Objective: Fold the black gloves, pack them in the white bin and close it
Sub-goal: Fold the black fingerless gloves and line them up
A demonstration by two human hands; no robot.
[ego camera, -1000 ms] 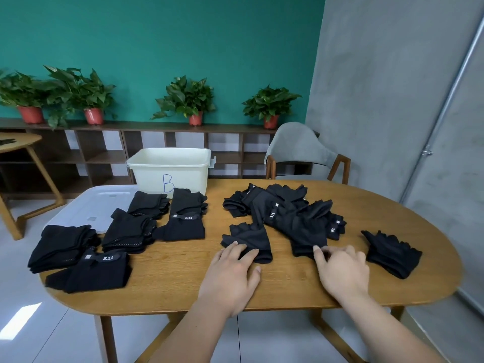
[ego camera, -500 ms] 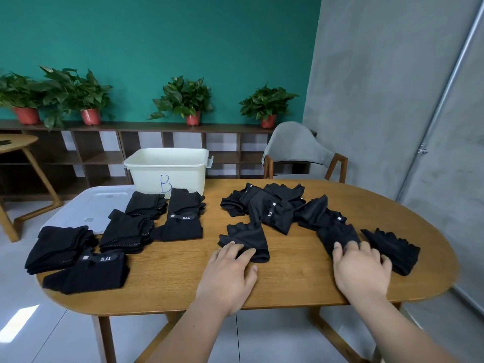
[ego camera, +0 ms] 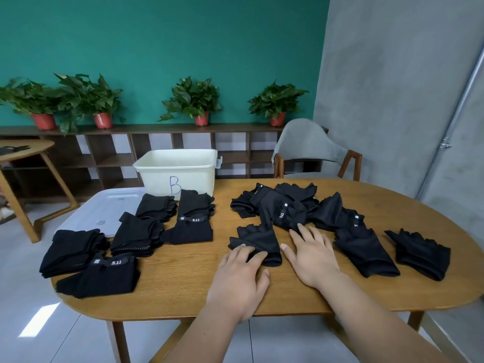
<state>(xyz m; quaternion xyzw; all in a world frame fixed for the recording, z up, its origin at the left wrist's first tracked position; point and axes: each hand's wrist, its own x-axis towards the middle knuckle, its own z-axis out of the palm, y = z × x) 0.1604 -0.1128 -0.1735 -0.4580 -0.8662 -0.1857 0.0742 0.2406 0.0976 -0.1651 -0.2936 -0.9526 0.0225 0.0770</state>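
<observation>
Worktop (ego camera: 183, 284): oval, wooden, carries everything. Bin (ego camera: 178, 171): white, marked "B", at the far edge left of centre, open; nothing shows over its rim, though the inside is hidden from this angle. Lid (ego camera: 104, 208): flat on the far left, partly under the folded piles. Heap (ego camera: 282, 208): loose black gloves, tangled, right of centre and near the far edge. Folded piles (ego camera: 136, 234): five or so on the left half, between the lid and the near edge, none in the bin. Two single gloves (ego camera: 366, 252) lie flat at the right, well apart from the piles. One glove (ego camera: 258, 241) lies flat in front of the person, cuff towards the near edge. Left hand (ego camera: 238, 279): fingers straight and together, pressing on the near corner of that glove. Right hand (ego camera: 311, 255): spread flat, palm down on the wood just beside the glove's right edge, gripping nothing; I cannot tell if its fingertips touch the heap. Judgement: folding is in hand, roughly half the gloves done, packing and closing not begun. The next move likely calls for the right hand to take the glove's free end and lay it over while the left pins the fabric, then shift it to the piles. The cloth is limp and may slide.
</observation>
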